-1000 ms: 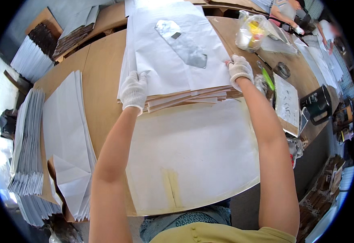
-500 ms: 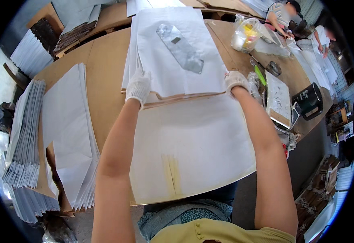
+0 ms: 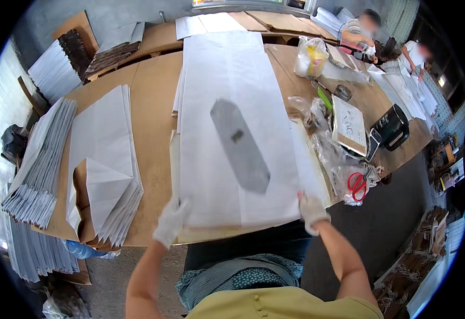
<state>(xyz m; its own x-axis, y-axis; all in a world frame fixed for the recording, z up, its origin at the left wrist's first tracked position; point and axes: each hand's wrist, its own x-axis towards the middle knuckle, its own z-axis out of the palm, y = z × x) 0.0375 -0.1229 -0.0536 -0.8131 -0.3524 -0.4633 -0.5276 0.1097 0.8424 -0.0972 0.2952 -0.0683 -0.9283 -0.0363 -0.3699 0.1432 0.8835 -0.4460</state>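
A long white paper sack (image 3: 232, 69) lies before me over a pale board, its near edge close to the table's front. On it rests a flat grey plate (image 3: 246, 165) with angled ends and a small dark patch in its middle. My left hand (image 3: 171, 222), in a white knit glove, is closed at the sack's near left corner and slightly blurred. At the near right corner, my gloved right hand (image 3: 312, 212) pinches the edge. More white sheets show under the sack's left side. Part of the pale board (image 3: 309, 154) shows on the right.
Folded white sacks with brown insides (image 3: 102, 138) lie left, beside a tall stack (image 3: 41, 159). To the right are red scissors (image 3: 356, 186), clear plastic, a white block (image 3: 348, 125), a dark mug (image 3: 392, 127) and a bag (image 3: 311, 56). Two people work at the far right.
Both hands have come toward me, drawing the sack and the grey plate on it nearer. The sack now covers most of the pale board. My view has tilted up somewhat.
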